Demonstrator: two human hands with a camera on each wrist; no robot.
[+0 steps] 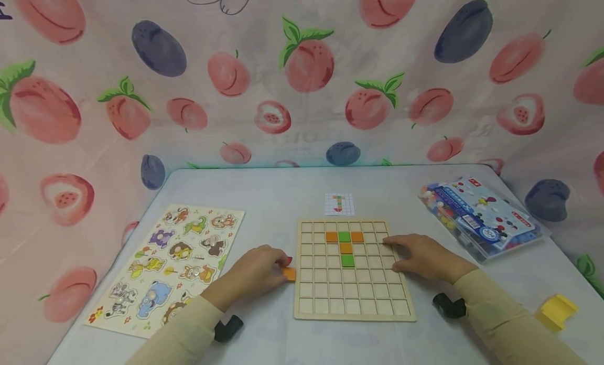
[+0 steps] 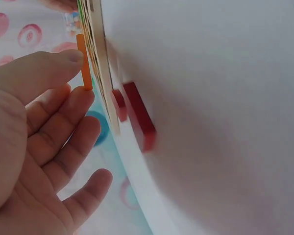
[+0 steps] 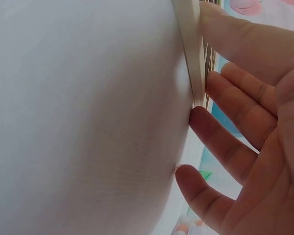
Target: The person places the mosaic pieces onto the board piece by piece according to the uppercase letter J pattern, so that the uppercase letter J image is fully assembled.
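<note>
My left hand point(image 1: 257, 270) pinches a thin orange square tile point(image 2: 84, 61) between thumb and fingertips, at the left edge of the wooden grid board point(image 1: 355, 318). On the table below that hand lie two red pieces, a larger one point(image 2: 139, 117) and a smaller one point(image 2: 119, 105). A T shape of tiles sits in the grid: orange, green point(image 1: 344, 236) and orange across, then an orange tile point(image 1: 346, 248) and a green tile point(image 1: 347, 260) downward. My right hand point(image 1: 427, 257) rests on the board's right edge with loosely extended fingers.
Behind the board lies a small card point(image 1: 349, 204) printed with a coloured pattern on a grid. An animal puzzle board point(image 1: 189, 257) is on the left. At the back right stands a clear box point(image 1: 491, 213) of colourful pieces, with a yellow object point(image 1: 557, 311) nearer the front.
</note>
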